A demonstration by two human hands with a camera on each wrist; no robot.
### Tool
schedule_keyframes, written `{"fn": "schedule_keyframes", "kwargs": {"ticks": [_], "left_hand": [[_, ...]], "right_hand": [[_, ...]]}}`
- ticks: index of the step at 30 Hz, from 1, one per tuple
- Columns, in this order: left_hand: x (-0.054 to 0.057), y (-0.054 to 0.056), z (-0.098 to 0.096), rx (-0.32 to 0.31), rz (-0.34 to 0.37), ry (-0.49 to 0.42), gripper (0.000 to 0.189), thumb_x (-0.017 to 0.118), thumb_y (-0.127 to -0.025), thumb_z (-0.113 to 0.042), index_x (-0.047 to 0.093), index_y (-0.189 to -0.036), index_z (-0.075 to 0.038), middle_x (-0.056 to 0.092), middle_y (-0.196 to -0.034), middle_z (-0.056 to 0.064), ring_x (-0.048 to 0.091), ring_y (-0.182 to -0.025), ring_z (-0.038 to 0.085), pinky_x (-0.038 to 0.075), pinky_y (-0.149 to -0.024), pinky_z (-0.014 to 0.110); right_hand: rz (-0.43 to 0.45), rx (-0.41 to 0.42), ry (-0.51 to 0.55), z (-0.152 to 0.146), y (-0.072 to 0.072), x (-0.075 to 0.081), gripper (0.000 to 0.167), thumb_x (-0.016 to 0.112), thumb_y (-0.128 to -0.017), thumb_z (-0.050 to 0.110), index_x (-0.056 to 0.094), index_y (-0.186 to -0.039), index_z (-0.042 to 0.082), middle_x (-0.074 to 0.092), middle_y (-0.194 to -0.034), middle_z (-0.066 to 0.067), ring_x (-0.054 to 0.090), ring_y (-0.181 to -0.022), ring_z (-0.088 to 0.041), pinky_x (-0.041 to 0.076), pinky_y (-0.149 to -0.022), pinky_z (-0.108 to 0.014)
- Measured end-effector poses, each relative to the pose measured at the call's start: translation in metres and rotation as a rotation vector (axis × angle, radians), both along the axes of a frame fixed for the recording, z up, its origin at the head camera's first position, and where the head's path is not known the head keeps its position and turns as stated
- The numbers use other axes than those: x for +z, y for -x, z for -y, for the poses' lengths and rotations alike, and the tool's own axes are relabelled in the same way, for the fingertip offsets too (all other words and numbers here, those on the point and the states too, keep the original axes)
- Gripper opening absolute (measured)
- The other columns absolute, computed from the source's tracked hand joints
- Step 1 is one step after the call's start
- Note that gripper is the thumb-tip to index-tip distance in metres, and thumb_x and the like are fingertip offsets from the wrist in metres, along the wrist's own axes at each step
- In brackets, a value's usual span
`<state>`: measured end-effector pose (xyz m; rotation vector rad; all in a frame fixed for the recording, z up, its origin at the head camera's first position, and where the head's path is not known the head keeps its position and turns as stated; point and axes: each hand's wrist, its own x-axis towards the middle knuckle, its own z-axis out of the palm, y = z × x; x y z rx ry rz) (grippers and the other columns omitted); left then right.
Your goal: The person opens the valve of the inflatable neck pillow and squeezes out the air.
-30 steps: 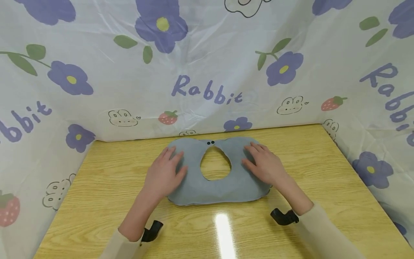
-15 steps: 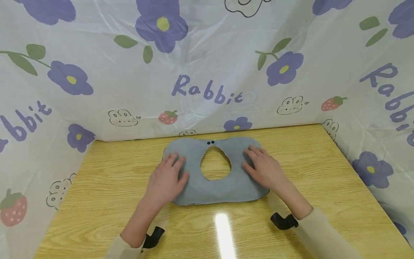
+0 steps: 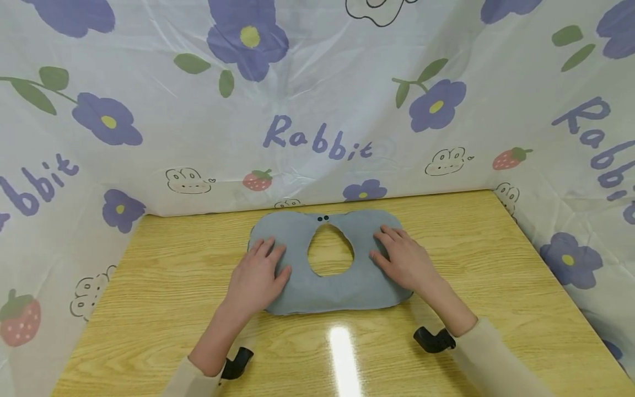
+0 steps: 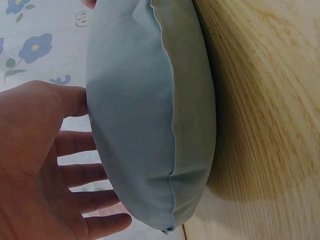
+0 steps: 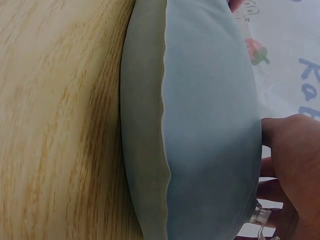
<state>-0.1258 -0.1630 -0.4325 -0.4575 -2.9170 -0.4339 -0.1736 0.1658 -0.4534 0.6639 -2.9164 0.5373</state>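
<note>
Lying on the worktop (image 3: 163, 286): one pillow (image 3: 331, 293), grey-blue, plump, at mid-width, near the foot of the cloth (image 3: 322, 94).
Long axis: left to right across the worktop, roughly parallel to its back edge.
Pointing: notch (image 3: 334, 217) and narrower end of the hole (image 3: 331, 251) toward the cloth; straighter long edge toward the person.
Left hand (image 3: 258, 278): resting on the pillow's left end, fingers spread and nearly straight, thumb against its surface.
Right hand (image 3: 408, 262): resting on the right end, fingers extended and a little apart, thumb toward the hole.
Hands, count: two, well apart, one either side of the hole.
Pillow details: one hole, worktop showing through; two dark dots (image 3: 326, 218) side by side at the notch; a seam (image 4: 173, 110) along the side; one clear valve (image 5: 259, 216) by the right hand's fingers, contact unclear.
Sleeves (image 3: 496, 358): two, cream.
Brackets (image 3: 434, 340): two, black, one by each wrist.
Cloth print: three strawberries (image 3: 257, 180); "Rabbit" lettering (image 3: 319, 139) three times, once whole, twice cut by the view's edge.
Reflection (image 3: 345, 358): one bright strip on the worktop, nearer the person than the pillow.
</note>
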Motion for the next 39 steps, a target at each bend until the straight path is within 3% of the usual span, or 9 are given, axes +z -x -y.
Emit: {"fn": "schedule_keyframes", "kwargs": {"ticks": [15, 24, 39], "left_hand": [[0.006, -0.002, -0.001, 0.016, 0.013, -0.015, 0.048, 0.069, -0.098, -0.026, 0.063, -0.138, 0.0, 0.049, -0.149, 0.027, 0.038, -0.142, 0.05, 0.041, -0.108, 0.062], [0.014, -0.013, -0.008, -0.008, -0.035, -0.004, 0.047, 0.069, -0.098, -0.028, 0.065, -0.135, 0.0, 0.05, -0.148, 0.027, 0.04, -0.141, 0.049, 0.041, -0.109, 0.061], [0.006, -0.024, -0.011, -0.029, -0.069, 0.016, 0.047, 0.072, -0.096, -0.028, 0.067, -0.132, 0.002, 0.054, -0.144, 0.027, 0.044, -0.137, 0.05, 0.041, -0.109, 0.06]], "right_hand": [[0.039, -0.016, 0.034, -0.005, -0.001, 0.007, 0.051, 0.064, -0.102, 0.033, 0.059, -0.14, -0.002, 0.047, -0.152, -0.026, 0.044, -0.137, -0.047, 0.042, -0.107, -0.062], [-0.017, -0.023, 0.012, -0.009, -0.01, 0.008, 0.051, 0.066, -0.102, 0.033, 0.06, -0.14, 0.0, 0.048, -0.151, -0.025, 0.047, -0.136, -0.046, 0.046, -0.103, -0.061], [-0.039, -0.002, 0.013, -0.007, -0.021, -0.001, 0.046, 0.064, -0.103, 0.029, 0.061, -0.138, -0.001, 0.051, -0.149, -0.025, 0.048, -0.136, -0.044, 0.044, -0.105, -0.06]]}}
